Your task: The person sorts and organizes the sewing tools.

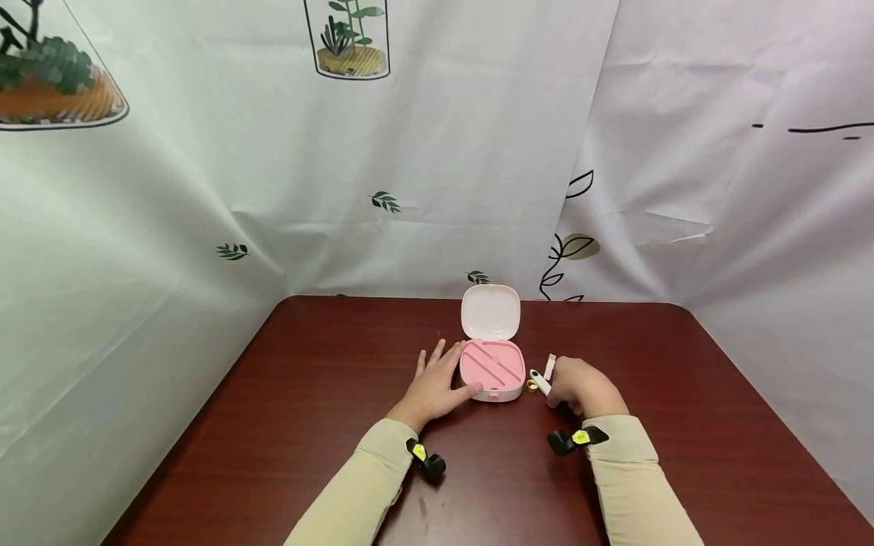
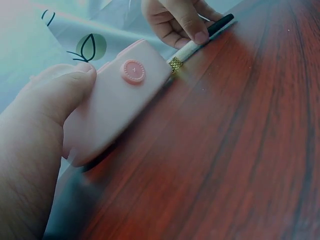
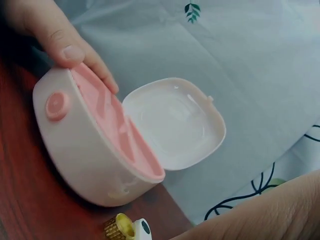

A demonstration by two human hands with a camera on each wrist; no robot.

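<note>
A white case with a pink slotted inner tray (image 1: 493,365) lies with its white lid (image 3: 175,122) tipped back. My left hand (image 1: 435,387) rests against its left side, fingers spread and fairly straight, the thumb on the front edge near the round pink button (image 2: 133,71). Just right of the case, my right hand (image 1: 586,385) reaches down with bent fingers. In the left wrist view its thumb and fingers pinch a slim white stick with a black end (image 2: 220,24). Beside that hand are small white pieces (image 1: 541,381) and a gold ribbed cap (image 3: 120,227).
The case stands on a dark red-brown wooden table (image 1: 355,341). White cloth with plant prints (image 1: 423,152) hangs behind and along both sides of the table. A black wrist camera (image 1: 430,464) sits on the left sleeve, another (image 1: 565,441) on the right.
</note>
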